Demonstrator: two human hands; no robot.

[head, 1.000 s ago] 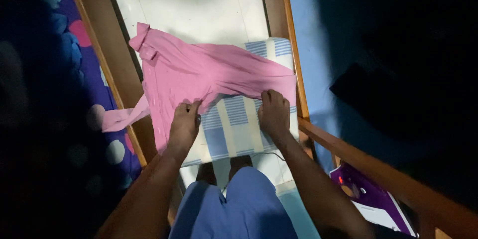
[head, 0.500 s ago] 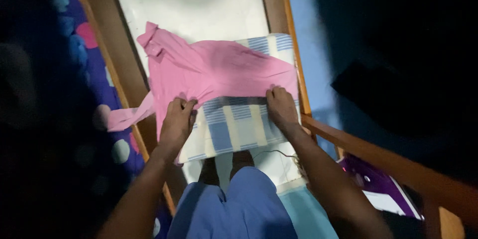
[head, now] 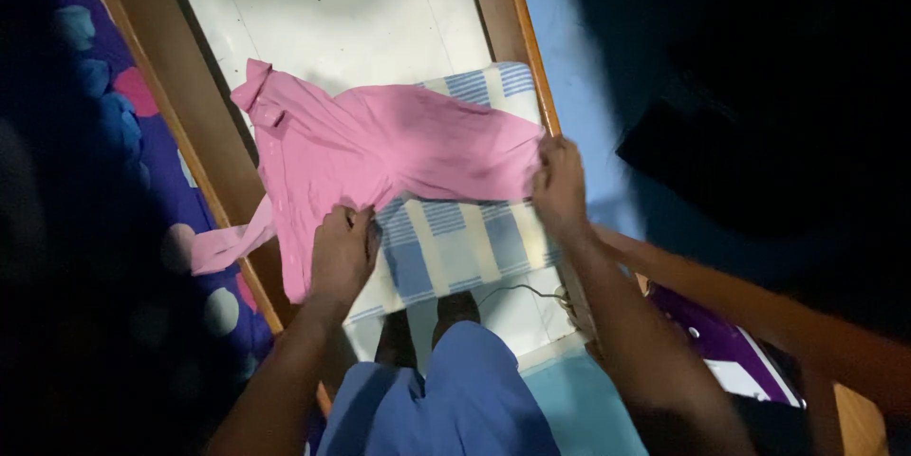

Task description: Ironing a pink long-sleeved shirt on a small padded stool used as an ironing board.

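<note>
- Left hand (head: 340, 252): palm down, fingers curled, pressing the lower edge of the pink shirt (head: 380, 148) onto the striped pad (head: 455, 242); placement little changed from a second ago.
- Right hand (head: 560, 186): shifted outward and upward from the middle of the pad to its far right edge; fingers closed around the shirt's right end, apparently pinching the cloth, though the grip itself partly hidden.
- Pink shirt: spread between and beyond both hands across the pad, collar beyond the left hand, one sleeve hanging past the wooden rail (head: 204, 157) to the left of the left hand.
- Effect of the shift: hands wider apart than before, cloth drawn flatter, more blue-and-white pad exposed between the hands; judged as straightening of the garment under way, not complete.
- Purple iron (head: 726, 352): below and right of the right forearm, untouched.
- Blue shorts (head: 446, 390) and feet: directly below both hands, on pale tile floor (head: 342, 19).
</note>
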